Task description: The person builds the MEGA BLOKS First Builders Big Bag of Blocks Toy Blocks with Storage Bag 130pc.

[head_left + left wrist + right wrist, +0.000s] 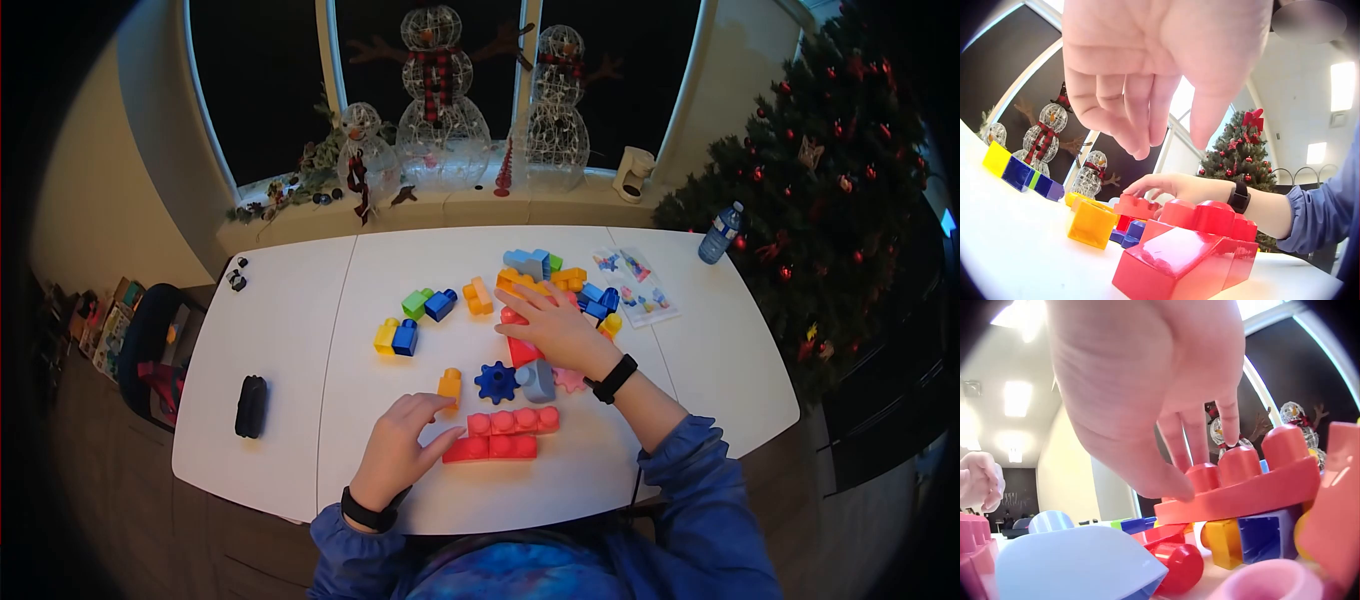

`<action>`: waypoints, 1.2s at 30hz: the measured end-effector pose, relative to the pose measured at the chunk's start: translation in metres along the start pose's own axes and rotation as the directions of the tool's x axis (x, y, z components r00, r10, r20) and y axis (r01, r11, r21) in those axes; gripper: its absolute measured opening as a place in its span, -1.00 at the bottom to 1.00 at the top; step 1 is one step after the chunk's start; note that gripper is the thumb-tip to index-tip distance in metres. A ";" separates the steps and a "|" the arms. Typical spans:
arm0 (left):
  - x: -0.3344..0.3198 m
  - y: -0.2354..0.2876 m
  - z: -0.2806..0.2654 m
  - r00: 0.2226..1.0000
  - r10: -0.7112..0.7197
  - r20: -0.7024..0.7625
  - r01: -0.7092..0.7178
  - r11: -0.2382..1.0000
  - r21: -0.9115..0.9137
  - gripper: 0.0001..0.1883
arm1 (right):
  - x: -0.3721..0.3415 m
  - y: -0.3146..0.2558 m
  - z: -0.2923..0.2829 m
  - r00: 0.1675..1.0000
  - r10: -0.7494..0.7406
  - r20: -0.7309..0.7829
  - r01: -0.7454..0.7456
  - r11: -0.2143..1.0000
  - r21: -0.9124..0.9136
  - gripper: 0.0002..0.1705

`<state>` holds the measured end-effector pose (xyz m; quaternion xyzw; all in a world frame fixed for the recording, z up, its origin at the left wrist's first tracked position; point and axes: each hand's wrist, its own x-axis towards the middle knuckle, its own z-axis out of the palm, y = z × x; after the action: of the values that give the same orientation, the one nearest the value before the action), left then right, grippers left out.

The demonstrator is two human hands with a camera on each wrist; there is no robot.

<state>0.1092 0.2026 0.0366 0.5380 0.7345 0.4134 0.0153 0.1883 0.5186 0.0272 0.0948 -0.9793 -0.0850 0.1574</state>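
My left hand (402, 448) hovers with relaxed, slightly bent fingers beside an upright orange block (450, 386) and two coral-red studded rows (512, 421). The left wrist view shows this hand (1154, 56) above the red blocks (1179, 256), holding nothing. Over the pile of blocks is my right hand (565, 335). In the right wrist view, the right hand (1147, 387) grips a long coral-red studded block (1247, 492), thumb on the near side and fingers behind. That block lies tilted above orange (1225, 542) and blue (1266, 534) blocks.
A dark blue gear (495, 382), a grey-blue block (537, 381) and a pink piece (570, 380) lie mid-table. Yellow, blue and green blocks (416, 303) stand to the left. Farther out are a black case (251, 407), picture sheet (640, 288) and water bottle (720, 235).
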 end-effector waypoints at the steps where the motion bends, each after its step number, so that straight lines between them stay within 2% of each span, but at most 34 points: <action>1: 0.000 0.000 0.000 1.000 0.002 -0.002 -0.002 1.000 0.000 -0.59 | 0.000 0.000 0.000 0.998 0.001 0.063 -0.002 1.000 0.006 -0.58; 3: -0.001 0.000 -0.001 1.000 -0.002 -0.001 0.003 1.000 0.007 -0.59 | -0.001 0.001 -0.002 0.982 -0.001 0.187 -0.003 1.000 0.019 -0.62; 6: -0.003 -0.002 -0.002 1.000 -0.010 -0.007 0.010 1.000 0.015 -0.59 | -0.005 0.007 0.016 0.985 -0.022 0.171 0.021 1.000 0.007 -0.63; 9: -0.002 -0.002 -0.001 1.000 -0.003 -0.008 0.003 1.000 0.015 -0.60 | -0.002 0.006 0.004 0.967 0.000 0.253 -0.009 0.999 0.035 -0.59; 12: -0.002 -0.003 0.000 1.000 -0.009 -0.005 0.009 1.000 0.003 -0.60 | -0.007 0.017 0.014 0.980 -0.001 0.198 -0.036 0.982 0.185 -0.67; 15: -0.002 -0.004 -0.001 1.000 -0.013 0.005 0.013 1.000 0.009 -0.58 | -0.009 0.015 -0.010 0.987 0.128 0.102 -0.153 0.945 0.290 -0.48; 18: 0.002 0.000 -0.001 1.000 -0.010 -0.024 0.010 1.000 -0.001 -0.53 | -0.010 0.000 -0.051 0.925 0.311 0.218 -0.380 0.758 0.529 -0.49; 21: 0.017 0.019 0.001 0.996 0.031 -0.079 -0.035 0.998 -0.049 -0.46 | -0.014 -0.022 -0.088 0.935 0.195 0.297 -0.354 0.581 0.733 -0.47; 22: 0.023 0.025 0.002 0.994 0.051 -0.097 -0.057 0.996 -0.069 -0.43 | -0.018 -0.026 -0.084 0.955 0.117 0.274 -0.289 0.591 0.754 -0.45; 24: 0.034 0.030 0.007 0.980 0.182 -0.076 -0.184 0.983 -0.024 -0.42 | -0.023 -0.033 -0.073 0.975 -0.042 0.219 -0.152 0.596 0.789 -0.42; 25: 0.037 0.030 0.009 0.967 0.247 -0.064 -0.247 0.969 -0.002 -0.41 | -0.025 -0.041 -0.079 0.969 -0.059 0.240 -0.166 0.560 0.812 -0.39; 28: 0.032 0.026 0.014 0.982 0.183 0.056 -0.178 0.981 -0.073 -0.43 | -0.033 -0.055 -0.086 0.944 -0.010 0.329 -0.268 0.554 0.788 -0.39; 32: 0.025 0.025 0.019 0.991 0.109 0.083 -0.102 0.991 -0.087 -0.49 | -0.049 -0.073 -0.089 0.982 0.189 0.004 -0.119 0.603 0.789 -0.45; 35: 0.023 0.032 0.022 0.989 0.109 0.098 -0.102 0.992 -0.076 -0.48 | -0.060 -0.084 -0.090 0.977 0.197 -0.081 -0.096 0.747 0.658 -0.54; 36: 0.022 0.032 0.024 0.988 0.116 0.106 -0.109 0.991 -0.072 -0.45 | -0.064 -0.085 -0.093 0.973 0.213 -0.093 -0.104 0.757 0.644 -0.55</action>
<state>0.1359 0.2374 0.0500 0.5998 0.6868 0.4074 0.0504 0.2914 0.4371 0.0791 0.0653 -0.9386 0.2724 0.2013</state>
